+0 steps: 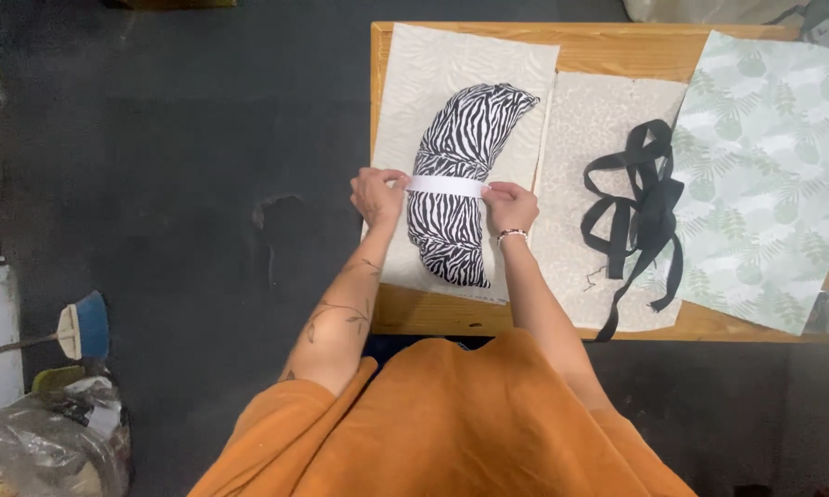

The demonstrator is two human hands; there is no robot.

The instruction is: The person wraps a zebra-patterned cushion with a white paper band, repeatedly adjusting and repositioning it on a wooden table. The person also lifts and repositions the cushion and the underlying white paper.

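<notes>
A rolled bundle of zebra-striped fabric (pixel 465 147) lies lengthwise on a pale patterned sheet (pixel 433 69) at the left end of a wooden table (pixel 617 51). A white band (pixel 447 185) stretches across the bundle's middle. My left hand (pixel 376 196) pinches the band's left end and my right hand (pixel 512 206) pinches its right end, one on each side of the bundle. A bracelet sits on my right wrist.
A second pale sheet (pixel 598 120) lies right of the bundle with a tangle of black straps (pixel 643 207) on it. A green leaf-print sheet (pixel 764 166) covers the table's right end. A broom (pixel 79 329) and a plastic bag (pixel 46 446) rest on the dark floor at left.
</notes>
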